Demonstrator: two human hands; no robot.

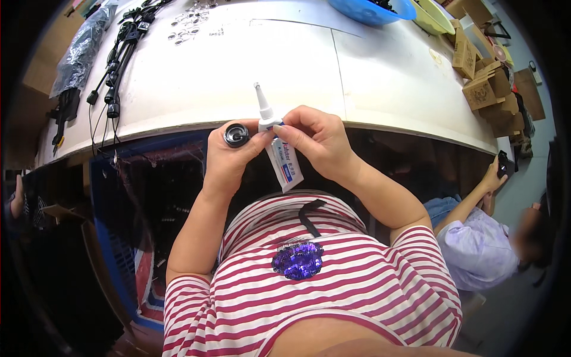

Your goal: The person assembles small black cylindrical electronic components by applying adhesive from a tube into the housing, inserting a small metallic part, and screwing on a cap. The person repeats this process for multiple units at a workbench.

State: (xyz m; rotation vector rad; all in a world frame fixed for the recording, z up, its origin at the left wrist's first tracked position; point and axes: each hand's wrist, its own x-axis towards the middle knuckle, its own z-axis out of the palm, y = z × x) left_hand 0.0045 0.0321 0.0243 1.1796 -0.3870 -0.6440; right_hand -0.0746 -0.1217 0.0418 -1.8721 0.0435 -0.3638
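A glue tube with a white body and a long white nozzle points up and away from me over the table's near edge. My right hand is closed, pinching the tube just below its nozzle collar between thumb and fingers. My left hand is closed around a black round part, whose ring-shaped end faces up. The left thumb also reaches the tube's collar, next to the right thumb. How far the black part extends inside the left hand is hidden.
On the white table lie black cabled rods, a plastic-wrapped bundle and several small clear pieces. A blue bowl, a yellow-green bowl and cardboard boxes stand farther right. Another person sits at the right.
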